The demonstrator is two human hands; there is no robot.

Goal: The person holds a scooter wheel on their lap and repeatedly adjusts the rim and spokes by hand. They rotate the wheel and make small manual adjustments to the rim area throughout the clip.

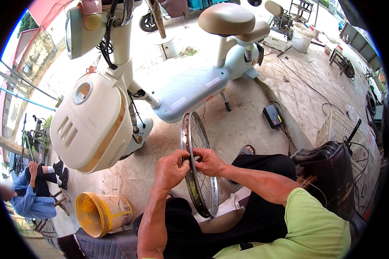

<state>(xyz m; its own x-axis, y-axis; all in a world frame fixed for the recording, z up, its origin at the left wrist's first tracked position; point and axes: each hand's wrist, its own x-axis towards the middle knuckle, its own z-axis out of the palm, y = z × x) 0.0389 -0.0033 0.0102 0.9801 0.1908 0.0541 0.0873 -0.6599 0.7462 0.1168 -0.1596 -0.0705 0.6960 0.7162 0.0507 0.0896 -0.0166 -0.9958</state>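
A bare spoked metal wheel rim stands upright on edge between my knees, its lower part resting near my lap. My left hand grips the rim's near edge from the left. My right hand pinches the same stretch of rim from the right, fingers closed on it. Both hands meet at about the rim's middle height. A pale blue and cream electric scooter stands just beyond the wheel, its front end without a wheel.
A yellow bucket lies tipped at lower left. A seated person is at far left. A small black device with a cable lies on the concrete. A dark bag sits to my right, beside a white crate.
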